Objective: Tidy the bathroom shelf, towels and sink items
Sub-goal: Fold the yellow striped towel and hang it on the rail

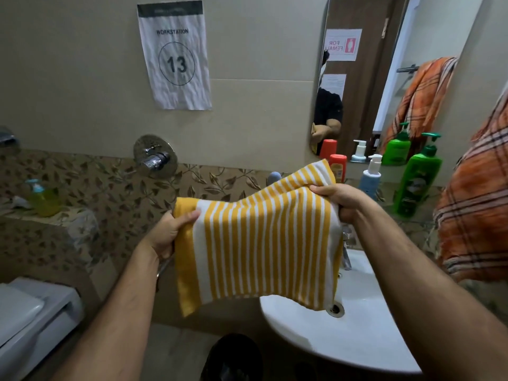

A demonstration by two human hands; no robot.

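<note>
Yellow-and-white striped towel (pixel 261 243): held spread in the air, hanging just left of and partly over the white sink (pixel 357 334); its lower right corner dips near the sink's drain.
Left hand (pixel 167 232): clamped on the towel's upper left edge, thumb over the front of the cloth.
Right hand (pixel 341 199): gripping the towel's upper right edge, fingers curled into the fabric, directly above the sink's tap.
Step in hand: looks like the towel is being stretched flat, probably ahead of a fold; no fold shows yet.
Orange plaid towel (pixel 475 210): hanging loosely to the right of the sink, bunched and not squared, so likely yet to be dealt with.
Bottles behind the sink: a red bottle (pixel 338 167), a blue pump bottle (pixel 371 180) and a green pump bottle (pixel 417 182) stand upright in a loose row below the mirror (pixel 357 78).
Far left of the sink: a small pump bottle (pixel 41 196) sits on the patterned ledge.
Progress: early, by my reading; one towel in hand, the other towel and sink items left.
</note>
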